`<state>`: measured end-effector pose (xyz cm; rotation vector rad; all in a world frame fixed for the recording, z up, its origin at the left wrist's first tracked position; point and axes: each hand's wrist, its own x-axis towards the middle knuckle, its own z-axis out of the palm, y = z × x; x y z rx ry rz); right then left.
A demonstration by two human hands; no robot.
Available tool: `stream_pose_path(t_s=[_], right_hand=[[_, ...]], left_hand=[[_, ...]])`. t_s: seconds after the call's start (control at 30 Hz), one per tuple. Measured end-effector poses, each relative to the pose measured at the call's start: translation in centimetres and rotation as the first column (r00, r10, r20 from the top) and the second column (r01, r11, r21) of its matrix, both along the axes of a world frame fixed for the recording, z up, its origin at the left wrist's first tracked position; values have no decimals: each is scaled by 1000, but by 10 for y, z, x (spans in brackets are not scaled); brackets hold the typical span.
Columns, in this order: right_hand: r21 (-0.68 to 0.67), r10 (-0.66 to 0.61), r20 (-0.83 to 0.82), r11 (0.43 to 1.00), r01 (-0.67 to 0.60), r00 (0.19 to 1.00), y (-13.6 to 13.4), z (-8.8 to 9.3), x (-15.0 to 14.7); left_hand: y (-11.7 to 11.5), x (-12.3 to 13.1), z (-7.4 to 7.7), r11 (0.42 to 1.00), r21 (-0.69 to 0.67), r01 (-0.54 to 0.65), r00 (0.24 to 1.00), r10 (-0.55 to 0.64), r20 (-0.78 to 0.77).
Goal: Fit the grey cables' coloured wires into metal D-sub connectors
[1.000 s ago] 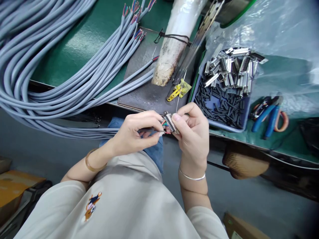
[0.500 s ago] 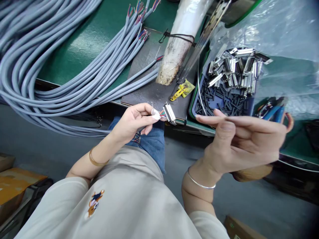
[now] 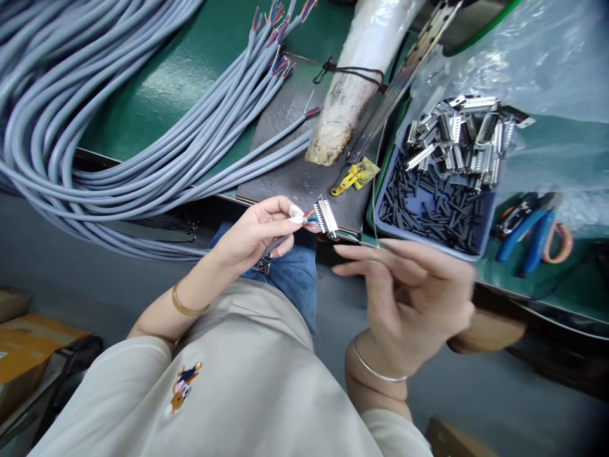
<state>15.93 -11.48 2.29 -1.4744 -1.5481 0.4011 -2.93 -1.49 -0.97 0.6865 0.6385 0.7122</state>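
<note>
My left hand (image 3: 266,231) is closed around the end of a grey cable (image 3: 276,244), with something white wrapped at its thumb and fingertip. Beyond the fingertips, coloured wires (image 3: 311,218) run from the cable into a metal multi-pin connector (image 3: 326,217), held in the air before the bench edge. To the right, my right hand (image 3: 412,292) is pinched on a thin strand of solder wire (image 3: 375,212). The strand comes down from above, and its free end reaches toward the connector. My right fingers are partly blurred.
Several grey cables (image 3: 157,149) with stripped ends lie across the green bench at left. A blue bin (image 3: 480,251) holds connectors and black sleeves. Blue-handled cutters (image 3: 526,241) lie right of it. A yellow tool (image 3: 346,180) and a plastic-wrapped post (image 3: 345,95) are on a dark board (image 3: 285,174).
My right hand has moved left and slightly down, bringing the wire closer to the connector. The cutters and bin now show more fully. My left hand keeps its hold, the connector turned slightly.
</note>
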Motion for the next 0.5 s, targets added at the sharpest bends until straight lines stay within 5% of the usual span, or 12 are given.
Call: stream_pose_path(t_s=[0.23,0.5], right_hand=[[360,-38,141,933,-16,989,25,-26,-9],[398,-53,161,917,-16,986,34,-42,-16]], left_hand=[[-2,3,4,999,-21,-33,998,34,57],[-6,8,6,993,26,-116,992,117,-41]])
